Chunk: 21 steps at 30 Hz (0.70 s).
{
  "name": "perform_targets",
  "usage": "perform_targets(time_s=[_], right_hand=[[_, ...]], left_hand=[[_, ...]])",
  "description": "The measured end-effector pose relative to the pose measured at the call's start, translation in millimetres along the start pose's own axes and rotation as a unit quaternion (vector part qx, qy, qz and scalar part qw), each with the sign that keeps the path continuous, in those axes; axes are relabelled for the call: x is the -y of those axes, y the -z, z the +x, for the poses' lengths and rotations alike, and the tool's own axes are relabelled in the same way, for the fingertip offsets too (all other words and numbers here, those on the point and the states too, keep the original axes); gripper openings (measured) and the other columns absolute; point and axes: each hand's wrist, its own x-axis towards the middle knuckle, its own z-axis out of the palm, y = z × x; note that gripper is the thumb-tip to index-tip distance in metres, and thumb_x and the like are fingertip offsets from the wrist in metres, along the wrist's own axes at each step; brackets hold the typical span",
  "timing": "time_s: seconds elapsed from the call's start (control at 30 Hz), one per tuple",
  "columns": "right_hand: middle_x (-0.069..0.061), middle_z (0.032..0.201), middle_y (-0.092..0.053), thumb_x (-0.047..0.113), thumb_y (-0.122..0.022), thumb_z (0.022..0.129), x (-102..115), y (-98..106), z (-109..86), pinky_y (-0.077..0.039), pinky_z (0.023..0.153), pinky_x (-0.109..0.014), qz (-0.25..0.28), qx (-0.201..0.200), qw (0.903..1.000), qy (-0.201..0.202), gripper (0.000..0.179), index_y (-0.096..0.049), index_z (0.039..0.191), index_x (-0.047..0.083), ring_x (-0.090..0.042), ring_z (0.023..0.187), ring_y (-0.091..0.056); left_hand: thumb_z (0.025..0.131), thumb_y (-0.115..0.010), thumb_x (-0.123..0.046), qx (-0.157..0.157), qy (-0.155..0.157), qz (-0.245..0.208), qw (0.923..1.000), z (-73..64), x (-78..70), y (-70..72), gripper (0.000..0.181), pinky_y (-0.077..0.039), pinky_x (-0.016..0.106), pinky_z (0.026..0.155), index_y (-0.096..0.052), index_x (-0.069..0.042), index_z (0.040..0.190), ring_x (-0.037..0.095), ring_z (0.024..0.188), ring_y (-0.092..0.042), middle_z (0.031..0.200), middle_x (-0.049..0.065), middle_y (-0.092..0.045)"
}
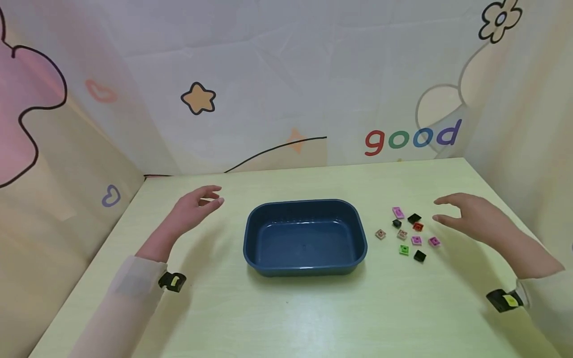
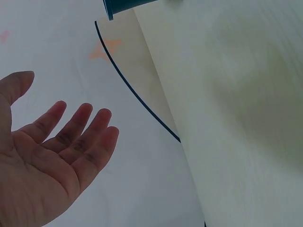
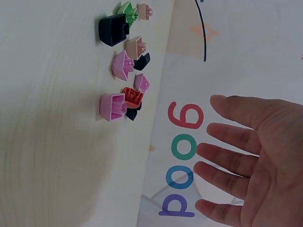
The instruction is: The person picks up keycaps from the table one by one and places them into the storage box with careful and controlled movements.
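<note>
My left hand (image 1: 193,211) hovers over the table to the left of a dark blue plastic tub (image 1: 304,271), its fingers loosely bent around nothing. In the left wrist view, the palm of that hand (image 2: 52,161) shows bare. On the other side, my right hand (image 1: 476,219) hangs above the table with thumb and fingers apart, holding nothing. Just left of it lies a loose group of keyboard keycaps: a green keycap (image 1: 404,250), a red keycap (image 1: 418,226), a black keycap (image 1: 420,256), a pink keycap (image 3: 112,107) and several others. Several show their hollow undersides.
The tub stands mid-table, with the keycaps scattered to its right. A printed cloth (image 1: 268,89) hangs behind the pale table (image 1: 286,318) and continues along both sides. Each wrist wears a dark band; the left band (image 1: 172,281) sits over the sleeve cuff.
</note>
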Motion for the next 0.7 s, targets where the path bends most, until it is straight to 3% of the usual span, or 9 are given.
perform_targets(time_s=[0.37, 0.7], right_hand=[[-0.033, 0.125, -0.065, 0.017, -0.073, 0.093, -3.7, -8.3, -7.3, -0.054, 0.093, -0.065, 0.023, 0.009, 0.9995, 0.021, 0.044, -0.063, 0.128, -0.008, -0.053, 0.113, -0.059], [-0.034, 0.125, -0.065, 0.009, -0.075, 0.089, -5.8, -14.8, -14.3, -0.056, 0.089, -0.061, 0.037, 0.028, 0.9986, 0.025, 0.044, -0.063, 0.126, -0.01, -0.051, 0.11, -0.062]], left_hand=[[0.106, -0.053, -0.028, 0.03, 0.011, -0.092, 0.9952, -0.5, -6.4, -10.8, 0.054, -0.059, 0.044, 0.101, -0.043, -0.002, 0.153, 0.04, 0.128, -0.06, 0.142, 0.025, -0.057], [0.106, -0.054, -0.026, 0.054, 0.028, -0.12, 0.9908, 3.3, -4.5, -25.0, 0.055, -0.061, 0.03, 0.093, -0.04, -0.001, 0.154, 0.041, 0.126, -0.061, 0.142, 0.027, -0.057]])
